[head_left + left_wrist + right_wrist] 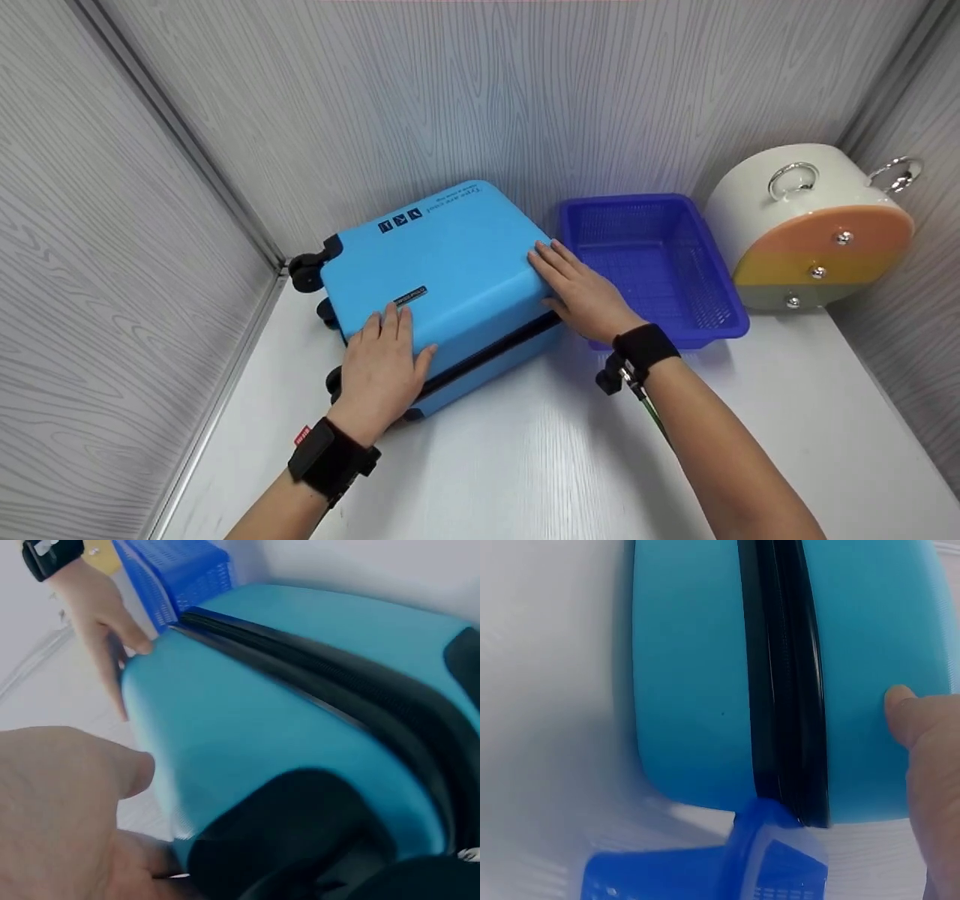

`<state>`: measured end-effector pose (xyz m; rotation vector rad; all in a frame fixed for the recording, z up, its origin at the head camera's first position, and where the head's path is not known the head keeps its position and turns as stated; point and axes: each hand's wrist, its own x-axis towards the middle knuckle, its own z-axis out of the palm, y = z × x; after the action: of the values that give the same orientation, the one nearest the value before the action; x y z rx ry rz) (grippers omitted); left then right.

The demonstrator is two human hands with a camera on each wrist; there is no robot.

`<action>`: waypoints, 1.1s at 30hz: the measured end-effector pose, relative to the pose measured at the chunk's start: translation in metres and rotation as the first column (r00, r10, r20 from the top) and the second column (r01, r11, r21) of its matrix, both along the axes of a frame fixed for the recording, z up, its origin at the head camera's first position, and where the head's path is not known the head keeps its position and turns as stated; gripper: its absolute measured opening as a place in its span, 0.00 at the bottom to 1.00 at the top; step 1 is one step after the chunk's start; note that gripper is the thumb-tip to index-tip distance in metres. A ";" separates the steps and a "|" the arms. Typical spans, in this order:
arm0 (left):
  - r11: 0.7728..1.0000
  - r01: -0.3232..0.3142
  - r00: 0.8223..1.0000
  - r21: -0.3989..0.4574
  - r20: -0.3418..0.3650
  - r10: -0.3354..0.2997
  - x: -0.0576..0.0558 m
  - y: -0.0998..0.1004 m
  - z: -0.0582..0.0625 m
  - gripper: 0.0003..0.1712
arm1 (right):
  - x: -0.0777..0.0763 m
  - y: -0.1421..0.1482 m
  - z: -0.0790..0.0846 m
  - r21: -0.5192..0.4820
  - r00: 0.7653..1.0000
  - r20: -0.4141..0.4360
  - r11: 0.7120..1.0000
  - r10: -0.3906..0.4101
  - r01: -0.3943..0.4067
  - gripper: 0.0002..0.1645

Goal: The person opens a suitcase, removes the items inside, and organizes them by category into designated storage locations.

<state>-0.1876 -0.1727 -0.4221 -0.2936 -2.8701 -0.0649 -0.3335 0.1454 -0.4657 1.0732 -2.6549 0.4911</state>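
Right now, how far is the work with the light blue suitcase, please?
Done: the suitcase lies flat on the white table, zip closed all along the visible edge. In hand: the left hand rests flat on its near corner, and the right hand presses the side next to the blue basket. Left: it looks unopened, and the basket has nothing in it.

Probably a staged recording booth: grey woodgrain panel walls [465, 97] with metal corner strips enclose a white tabletop [540, 450].
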 end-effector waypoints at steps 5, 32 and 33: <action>0.996 0.078 0.988 0.042 0.129 -0.083 -0.009 -0.017 0.025 0.32 | -0.001 -0.001 0.003 0.020 0.999 0.042 1.000 -0.015 0.014 0.46; 0.924 0.057 0.965 0.379 0.217 -0.149 -0.073 -0.129 -0.014 0.39 | 0.033 -0.047 0.002 0.135 0.995 -0.089 0.990 0.044 -0.032 0.53; 0.923 0.057 0.965 0.380 0.217 -0.148 -0.073 -0.128 -0.014 0.39 | 0.039 -0.057 0.002 0.144 0.990 -0.111 0.987 0.086 -0.070 0.53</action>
<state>-0.2604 -0.3010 -0.4363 -0.3821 -2.9922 -0.7028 -0.2946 0.0885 -0.4639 1.2108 -2.5842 0.2506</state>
